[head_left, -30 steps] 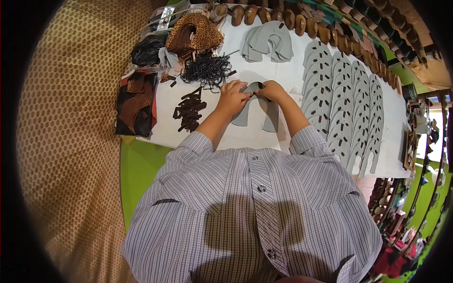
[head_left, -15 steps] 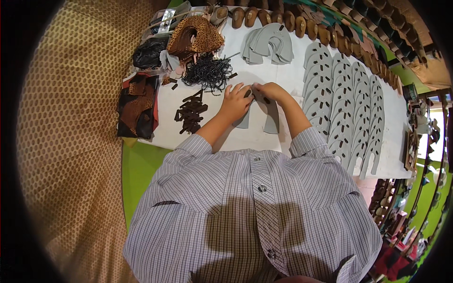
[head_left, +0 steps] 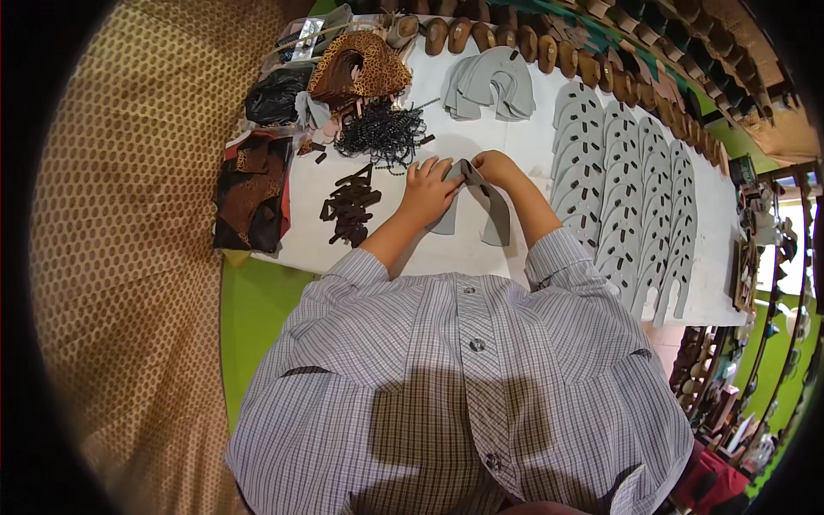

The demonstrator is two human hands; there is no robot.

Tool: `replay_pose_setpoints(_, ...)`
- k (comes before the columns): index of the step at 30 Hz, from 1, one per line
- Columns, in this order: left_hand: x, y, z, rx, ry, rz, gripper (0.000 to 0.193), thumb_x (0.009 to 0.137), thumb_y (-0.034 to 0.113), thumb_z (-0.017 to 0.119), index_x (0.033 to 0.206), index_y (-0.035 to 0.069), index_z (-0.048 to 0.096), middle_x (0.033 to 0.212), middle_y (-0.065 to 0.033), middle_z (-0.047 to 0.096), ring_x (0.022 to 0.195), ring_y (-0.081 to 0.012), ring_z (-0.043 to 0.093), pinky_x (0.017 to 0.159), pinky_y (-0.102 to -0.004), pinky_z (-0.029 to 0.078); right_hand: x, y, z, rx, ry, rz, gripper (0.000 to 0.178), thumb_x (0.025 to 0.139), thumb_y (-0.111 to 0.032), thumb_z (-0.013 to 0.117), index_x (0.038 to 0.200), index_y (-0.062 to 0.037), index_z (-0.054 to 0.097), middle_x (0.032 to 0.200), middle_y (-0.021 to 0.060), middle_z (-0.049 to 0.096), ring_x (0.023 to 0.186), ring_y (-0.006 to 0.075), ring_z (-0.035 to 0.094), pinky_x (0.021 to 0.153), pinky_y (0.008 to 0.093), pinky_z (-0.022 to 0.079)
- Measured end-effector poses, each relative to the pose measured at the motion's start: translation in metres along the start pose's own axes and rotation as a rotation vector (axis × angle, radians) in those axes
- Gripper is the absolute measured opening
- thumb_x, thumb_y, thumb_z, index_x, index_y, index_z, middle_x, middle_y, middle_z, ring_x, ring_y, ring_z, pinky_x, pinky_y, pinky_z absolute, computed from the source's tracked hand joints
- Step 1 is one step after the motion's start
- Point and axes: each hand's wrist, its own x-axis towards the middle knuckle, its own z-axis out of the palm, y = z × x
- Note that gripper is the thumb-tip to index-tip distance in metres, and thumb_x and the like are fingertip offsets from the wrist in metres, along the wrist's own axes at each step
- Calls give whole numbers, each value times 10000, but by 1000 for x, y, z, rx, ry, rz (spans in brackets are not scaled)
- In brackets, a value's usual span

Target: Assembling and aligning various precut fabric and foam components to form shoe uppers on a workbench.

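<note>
Over the near middle of the table, my hands hold a grey U-shaped shoe upper (head_left: 494,218), its two legs pointing towards me. A small dark tab (head_left: 466,166) lies at the top of its curve. My left hand (head_left: 427,190) grips the left leg near the curve, its fingers bent and slightly apart. On the other side, my right hand (head_left: 499,169) pinches the curve beside the tab, its fingertips partly hidden. Left of my left hand lies a pile of dark brown strips (head_left: 350,206). Behind it sits a tangle of black beaded cord (head_left: 382,133).
Overlapping grey uppers with dark tabs (head_left: 577,167) form rows on the right. A stack of plain grey uppers (head_left: 498,81) lies behind my hands. Leopard-print uppers (head_left: 356,69), a black bag (head_left: 276,94) and leather scraps (head_left: 249,193) occupy the left. Brown shoe lasts (head_left: 525,43) line the far edge.
My right hand has shifted slightly right, away from the left one. The top of the grey upper and its dark tab now show between my hands.
</note>
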Motion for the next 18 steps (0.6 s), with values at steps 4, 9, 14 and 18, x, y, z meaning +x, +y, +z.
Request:
replay_pose_setpoints(4,0,-4,7,-134,-27,-118,215,763,217,639,973,238,681,1277,-66,471,1192,-320,386,973,-486,247,-5,2,2,-19,76,-11,199,697,-181,654,840,-46,688,719,115,658,618,198,602,601,318,474)
replay_pose_setpoints(9,5,-11,11,-177,-24,-178,133,760,247,646,876,260,710,1288,-57,470,1219,-332,364,999,-480,220,-9,-4,-4,-11,-10,-12,177,707,-237,653,808,-99,698,784,117,662,719,264,624,679,346,483)
replay_pose_setpoints(14,5,-9,15,-172,-42,-222,181,730,190,662,877,280,717,1304,-50,465,1220,-336,360,1010,-475,210,-14,-4,2,-52,98,-60,160,709,-219,624,773,-88,689,751,118,654,700,273,619,662,357,482)
replay_pose_setpoints(18,6,-6,15,-213,-34,-264,181,731,188,661,873,284,718,1308,-46,466,1220,-334,361,1016,-473,201,-16,-9,3,-127,116,-65,164,722,-207,588,763,-75,677,757,137,645,708,297,613,664,371,481)
